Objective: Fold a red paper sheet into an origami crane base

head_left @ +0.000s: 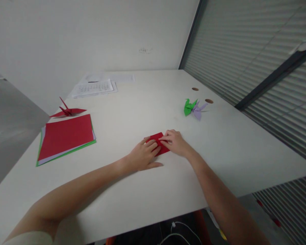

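Observation:
A small folded square of red origami paper lies on the white table in front of me. My left hand rests over its left part, fingers stretched out and thumb apart on the tabletop. From the other side, my right hand has its thumb and fingers together on the paper's right part, pinching or pressing a fold there. Both hands cover much of the paper, so its exact folds are hidden.
Red, lilac and green sheets lie stacked at left, with a red paper crane behind. A green crane and a lilac crane stand at right. Printed papers lie farther back. Window blinds border the right side.

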